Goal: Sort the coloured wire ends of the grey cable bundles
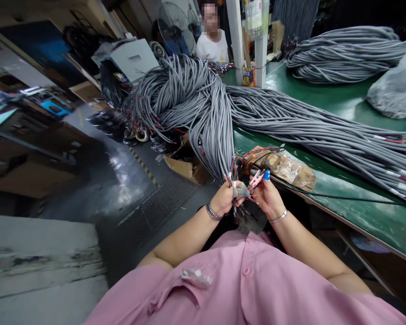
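In front of my chest, my left hand [226, 195] is closed around the end of a grey cable, with thin coloured wires [234, 169] fanning out beside it. A grey fabric cover [240, 192] wraps its fingers. Close to it on the right, my right hand [269, 197] pinches a small pink piece [256, 179] whose kind I cannot make out. A blue cover [266, 175] sits on its thumb. The thick bundle of grey cables [216, 131] hangs over the table edge down to my hands. Fine bare wire ends show between the two hands.
On the green table [345, 230], a taped wooden block [287, 169] lies near the edge. More grey cables [307, 122] stretch right, with a coil [345, 52] and a plastic bag [397, 85] behind. A cardboard box [186, 164] stands below. A person [212, 40] is across the table.
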Motion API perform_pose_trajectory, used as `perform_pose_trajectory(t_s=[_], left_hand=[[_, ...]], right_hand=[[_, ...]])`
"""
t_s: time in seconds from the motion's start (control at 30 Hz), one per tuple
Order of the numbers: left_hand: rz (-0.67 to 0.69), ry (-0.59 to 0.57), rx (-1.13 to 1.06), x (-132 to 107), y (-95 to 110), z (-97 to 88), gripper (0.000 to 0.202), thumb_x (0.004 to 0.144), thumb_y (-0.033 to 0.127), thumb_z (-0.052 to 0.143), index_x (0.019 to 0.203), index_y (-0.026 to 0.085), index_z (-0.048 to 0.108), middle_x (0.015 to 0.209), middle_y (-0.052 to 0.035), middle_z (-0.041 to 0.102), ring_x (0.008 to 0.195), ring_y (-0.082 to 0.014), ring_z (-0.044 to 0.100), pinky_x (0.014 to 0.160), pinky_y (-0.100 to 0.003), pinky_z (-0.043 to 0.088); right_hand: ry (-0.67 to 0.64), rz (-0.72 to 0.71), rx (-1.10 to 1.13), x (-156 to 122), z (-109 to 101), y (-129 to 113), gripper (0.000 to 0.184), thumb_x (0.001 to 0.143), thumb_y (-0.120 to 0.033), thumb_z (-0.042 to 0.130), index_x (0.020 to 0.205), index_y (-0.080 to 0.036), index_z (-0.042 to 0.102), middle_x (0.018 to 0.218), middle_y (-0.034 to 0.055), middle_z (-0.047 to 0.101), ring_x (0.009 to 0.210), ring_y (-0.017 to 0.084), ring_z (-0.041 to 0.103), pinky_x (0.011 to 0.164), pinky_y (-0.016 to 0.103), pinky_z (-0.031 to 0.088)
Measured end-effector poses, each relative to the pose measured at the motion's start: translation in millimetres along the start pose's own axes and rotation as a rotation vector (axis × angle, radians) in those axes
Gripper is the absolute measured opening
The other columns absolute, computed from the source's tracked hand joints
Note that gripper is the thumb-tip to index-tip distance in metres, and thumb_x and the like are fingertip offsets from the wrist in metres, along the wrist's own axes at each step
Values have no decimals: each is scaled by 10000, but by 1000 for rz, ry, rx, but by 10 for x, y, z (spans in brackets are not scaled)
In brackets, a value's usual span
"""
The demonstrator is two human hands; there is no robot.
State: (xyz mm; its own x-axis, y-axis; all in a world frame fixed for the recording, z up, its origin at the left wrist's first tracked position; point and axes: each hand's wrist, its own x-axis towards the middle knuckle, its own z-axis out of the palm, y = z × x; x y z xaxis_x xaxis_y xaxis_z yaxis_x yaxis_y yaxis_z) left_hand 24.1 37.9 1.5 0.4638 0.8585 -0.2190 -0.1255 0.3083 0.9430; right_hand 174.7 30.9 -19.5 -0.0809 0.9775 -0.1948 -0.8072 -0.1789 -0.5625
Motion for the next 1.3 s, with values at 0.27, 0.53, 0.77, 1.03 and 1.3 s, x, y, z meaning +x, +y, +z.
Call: perform_pose_trajectory(t_s=[0.27, 0.53, 0.77, 1.03, 1.3], left_hand=[[20, -3, 3, -23, -13, 18, 324, 635, 411, 752, 639, 134, 585, 420, 29, 501, 332, -65, 393, 353, -201, 251], [109, 53, 24, -185, -12, 105, 362, 635, 421, 777, 606, 135, 557, 437, 30, 505, 354, -61, 411, 380, -209, 304], [194, 150, -12, -235, -49, 169, 303, 693, 385, 744, 627, 139, 580, 463, 24, 532, 380, -65, 432, 390, -201, 314], [207, 180, 49, -195, -72, 215, 288, 720, 366, 716, 603, 148, 570, 469, 29, 526, 404, -61, 431, 412, -195, 318], [195, 191, 120, -184, -112, 193, 304, 733, 382, 711, 599, 146, 572, 472, 24, 531, 407, -64, 436, 413, -195, 335]], right_hand=[[-20, 11, -7, -21, 0, -1, 465, 691, -656, 719, 836, -217, 675, 686, 9, 660, 586, 147, 579, 555, 280, 502], [-85, 52, 38, -99, -65, -32, 424, 781, -652, 627, 885, -243, 671, 886, 24, 704, 698, 147, 616, 611, 266, 520], [-58, -26, -10, -102, -87, -40, 331, 781, -530, 709, 852, -208, 698, 845, 24, 705, 699, 122, 621, 581, 214, 511], [-18, 11, -15, -38, -64, -14, 429, 674, -567, 784, 863, -190, 707, 804, 21, 716, 632, 127, 605, 546, 244, 503], [0, -19, 18, -43, -17, 4, 430, 672, -572, 785, 854, -191, 703, 764, 11, 702, 606, 119, 584, 555, 243, 492]])
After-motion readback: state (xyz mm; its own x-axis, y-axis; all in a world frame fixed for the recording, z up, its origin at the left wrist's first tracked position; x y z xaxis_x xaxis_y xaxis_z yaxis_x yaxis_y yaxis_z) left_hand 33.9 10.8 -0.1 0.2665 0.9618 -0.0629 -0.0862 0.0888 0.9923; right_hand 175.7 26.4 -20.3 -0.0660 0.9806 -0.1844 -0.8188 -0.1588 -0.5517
